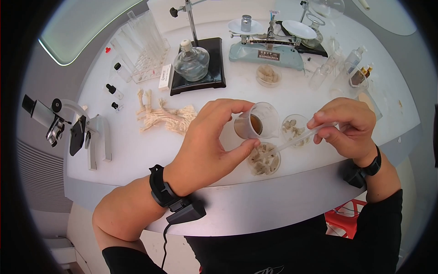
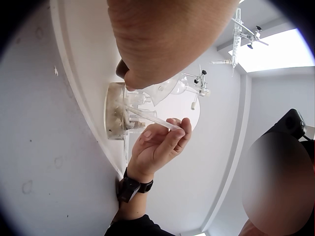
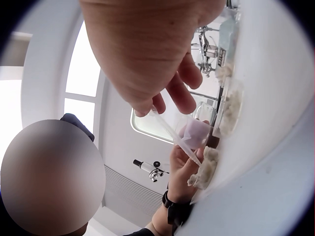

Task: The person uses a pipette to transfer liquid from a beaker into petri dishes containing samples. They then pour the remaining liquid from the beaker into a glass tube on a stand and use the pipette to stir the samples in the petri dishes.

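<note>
In the head view my left hand point(image 1: 213, 141) grips a clear plastic beaker point(image 1: 267, 119), tilted, with brown liquid inside. My right hand point(image 1: 346, 128) pinches a translucent dropper point(image 1: 299, 138), which slants down to the left. Its tip is at a round dish of pale, lumpy pieces point(image 1: 264, 160) near the table's front edge; the right wrist view shows the tip at the pieces point(image 3: 207, 169). Behind that stands a second dish of similar pieces point(image 1: 294, 129). Whether liquid is in the dropper I cannot tell.
Behind the hands are a balance point(image 1: 267, 55), a third dish point(image 1: 268, 76) and a flask point(image 1: 191, 64) on a black stand. Pale root-like strands point(image 1: 166, 116), dropper bottles point(image 1: 122, 72) and a microscope point(image 1: 77, 128) lie or stand left. Bottles point(image 1: 355, 58) stand at the right.
</note>
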Tool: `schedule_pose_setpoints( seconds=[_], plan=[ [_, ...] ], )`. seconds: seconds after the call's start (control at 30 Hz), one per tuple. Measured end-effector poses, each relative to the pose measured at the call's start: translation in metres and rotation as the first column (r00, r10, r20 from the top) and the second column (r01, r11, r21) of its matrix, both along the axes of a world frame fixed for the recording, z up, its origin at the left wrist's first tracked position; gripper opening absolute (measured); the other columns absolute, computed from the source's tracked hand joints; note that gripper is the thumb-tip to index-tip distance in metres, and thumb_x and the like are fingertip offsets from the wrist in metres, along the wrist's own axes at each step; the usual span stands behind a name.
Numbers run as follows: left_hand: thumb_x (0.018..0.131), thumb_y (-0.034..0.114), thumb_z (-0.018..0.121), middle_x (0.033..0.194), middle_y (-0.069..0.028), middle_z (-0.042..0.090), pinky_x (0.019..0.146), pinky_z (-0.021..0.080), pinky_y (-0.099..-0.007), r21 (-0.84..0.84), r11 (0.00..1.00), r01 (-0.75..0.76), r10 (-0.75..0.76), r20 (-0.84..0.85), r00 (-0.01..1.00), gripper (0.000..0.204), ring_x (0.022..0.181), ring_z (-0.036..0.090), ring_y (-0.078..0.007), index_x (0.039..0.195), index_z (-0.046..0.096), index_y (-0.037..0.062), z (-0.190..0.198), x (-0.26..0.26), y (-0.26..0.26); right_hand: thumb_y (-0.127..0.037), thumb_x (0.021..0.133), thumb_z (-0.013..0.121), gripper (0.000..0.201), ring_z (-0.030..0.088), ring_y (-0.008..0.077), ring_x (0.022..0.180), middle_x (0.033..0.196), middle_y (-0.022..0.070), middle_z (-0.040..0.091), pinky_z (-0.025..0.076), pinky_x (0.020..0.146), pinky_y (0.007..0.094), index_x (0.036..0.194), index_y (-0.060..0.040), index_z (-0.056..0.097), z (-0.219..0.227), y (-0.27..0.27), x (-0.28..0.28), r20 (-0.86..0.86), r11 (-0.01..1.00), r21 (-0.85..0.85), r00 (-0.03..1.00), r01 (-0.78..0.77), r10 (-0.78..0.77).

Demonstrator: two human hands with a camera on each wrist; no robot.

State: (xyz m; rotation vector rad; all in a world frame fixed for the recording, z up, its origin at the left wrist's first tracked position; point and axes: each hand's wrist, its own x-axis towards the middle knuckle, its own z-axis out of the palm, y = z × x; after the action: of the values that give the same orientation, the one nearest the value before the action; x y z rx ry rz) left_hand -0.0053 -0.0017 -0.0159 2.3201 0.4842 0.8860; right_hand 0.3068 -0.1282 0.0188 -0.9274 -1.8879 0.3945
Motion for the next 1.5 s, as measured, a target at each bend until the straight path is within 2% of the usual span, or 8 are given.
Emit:
schedule_pose_setpoints(
  seconds=[0.33, 0.63, 0.7, 1.0, 1.2, 1.5],
  plan=[
    [0.089, 0.010, 0.095, 0.138, -0.0124, 0.073, 0.106, 0.057, -0.0402, 0.003, 1.000, 0.001, -0.001, -0.001, 1.000, 0.060, 0.125, 0.070, -0.0267, 0.143, 0.069, 0.0050, 0.000, 0.000, 0.000, 0.004, 0.100, 0.082, 0.033, 0.078, 0.0134, 0.071, 0.102, 0.0135, 0.085, 0.058, 0.064, 0.0243, 0.133, 0.0023, 0.081, 0.003, -0.001, -0.001, 0.022, 0.999, -0.035, 1.000, 0.005, -0.004],
    [0.090, 0.009, 0.094, 0.138, -0.0123, 0.073, 0.107, 0.057, -0.0400, -0.006, 1.000, -0.003, 0.003, 0.000, 1.000, 0.059, 0.125, 0.071, -0.0264, 0.144, 0.069, 0.0054, -0.001, 0.000, 0.000, 0.000, 0.106, 0.075, 0.030, 0.075, 0.0120, 0.069, 0.093, 0.0085, 0.079, 0.056, 0.063, 0.0243, 0.136, 0.0006, 0.079, 0.010, -0.003, -0.003, 0.089, 0.994, -0.105, 0.996, 0.029, -0.020],
    [0.090, 0.010, 0.094, 0.138, -0.0122, 0.073, 0.107, 0.057, -0.0400, -0.010, 1.000, -0.002, 0.002, 0.002, 1.000, 0.059, 0.126, 0.071, -0.0263, 0.144, 0.069, 0.0056, -0.001, 0.000, -0.001, -0.003, 0.111, 0.071, 0.028, 0.074, 0.0114, 0.068, 0.092, 0.0078, 0.079, 0.056, 0.063, 0.0243, 0.138, 0.0007, 0.078, 0.009, -0.004, -0.002, 0.050, 0.983, -0.181, 0.999, 0.022, -0.013],
    [0.091, 0.009, 0.094, 0.139, -0.0118, 0.073, 0.108, 0.056, -0.0398, -0.032, 0.999, -0.008, 0.007, -0.017, 1.000, 0.058, 0.126, 0.070, -0.0257, 0.144, 0.069, 0.0059, 0.002, 0.000, -0.002, -0.024, 0.122, 0.057, 0.034, 0.069, 0.0074, 0.069, 0.085, 0.0032, 0.073, 0.055, 0.063, 0.0229, 0.140, -0.0015, 0.075, 0.002, -0.002, -0.002, 0.029, 0.962, -0.272, 0.999, 0.032, -0.025],
    [0.091, 0.008, 0.093, 0.140, -0.0114, 0.073, 0.108, 0.056, -0.0392, -0.050, 0.999, 0.004, -0.004, 0.002, 1.000, 0.058, 0.127, 0.070, -0.0245, 0.143, 0.069, 0.0051, 0.001, 0.001, -0.002, -0.029, 0.124, 0.052, 0.037, 0.066, 0.0065, 0.069, 0.085, 0.0016, 0.071, 0.054, 0.064, 0.0230, 0.135, -0.0022, 0.075, 0.003, -0.003, 0.000, -0.005, 0.941, -0.340, 1.000, 0.011, -0.013],
    [0.090, 0.007, 0.094, 0.140, -0.0112, 0.073, 0.109, 0.055, -0.0389, -0.054, 0.999, 0.005, -0.005, 0.001, 1.000, 0.058, 0.127, 0.069, -0.0239, 0.143, 0.069, 0.0046, 0.002, 0.001, -0.003, -0.031, 0.124, 0.053, 0.038, 0.067, 0.0065, 0.071, 0.087, 0.0016, 0.070, 0.054, 0.065, 0.0232, 0.136, -0.0020, 0.074, 0.003, -0.002, -0.001, 0.016, 0.945, -0.327, 1.000, 0.017, -0.013]
  ],
)
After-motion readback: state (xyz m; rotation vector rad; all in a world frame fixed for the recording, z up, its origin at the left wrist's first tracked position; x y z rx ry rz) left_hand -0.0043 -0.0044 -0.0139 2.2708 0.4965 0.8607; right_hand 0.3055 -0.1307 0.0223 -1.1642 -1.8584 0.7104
